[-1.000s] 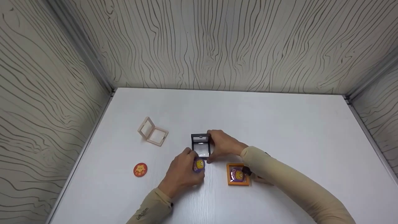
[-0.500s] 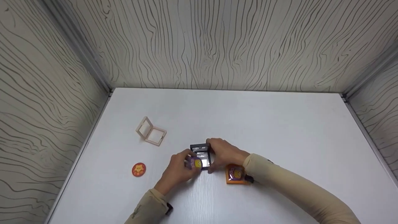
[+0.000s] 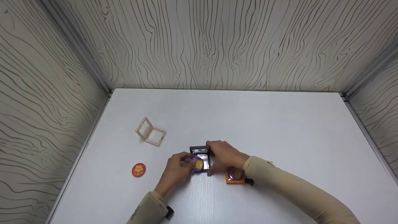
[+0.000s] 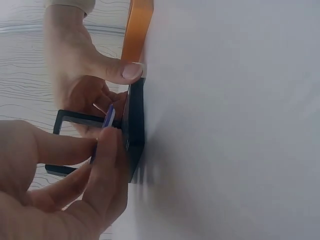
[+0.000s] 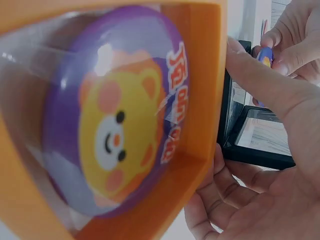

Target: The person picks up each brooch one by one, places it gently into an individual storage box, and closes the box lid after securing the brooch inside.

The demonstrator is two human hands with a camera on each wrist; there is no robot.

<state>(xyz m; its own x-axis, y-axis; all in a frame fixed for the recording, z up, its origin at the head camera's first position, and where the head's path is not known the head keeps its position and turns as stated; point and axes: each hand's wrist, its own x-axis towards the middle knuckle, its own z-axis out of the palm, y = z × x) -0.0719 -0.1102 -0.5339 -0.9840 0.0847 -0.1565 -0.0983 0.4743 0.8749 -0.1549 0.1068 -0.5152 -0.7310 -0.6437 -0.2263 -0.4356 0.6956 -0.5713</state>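
Note:
My left hand (image 3: pixel 177 169) pinches a round purple badge (image 3: pixel 199 165) with a yellow lion face between thumb and fingers. The badge is held tilted over the base of a hinged black display frame (image 3: pixel 199 148), whose lid stands raised. My right hand (image 3: pixel 225 155) grips that frame at its right side, thumb at the front edge and fingers at the back. In the left wrist view the badge (image 4: pixel 109 116) appears edge-on, partly covered by fingers. Close to the right wrist, an orange frame (image 3: pixel 235 182) encloses a similar lion badge (image 5: pixel 120 125) behind clear film.
To the left on the white table (image 3: pixel 279 124), a beige hinged frame (image 3: pixel 155 137) lies with its lid raised. Nearer me is a round red badge (image 3: pixel 138 170) with a yellow star-shaped figure. Wood-patterned panels (image 3: pixel 205 46) rise behind and at both sides.
The black frame and my right hand have shifted toward me. My left hand has turned the badge and brought it over the frame's base.

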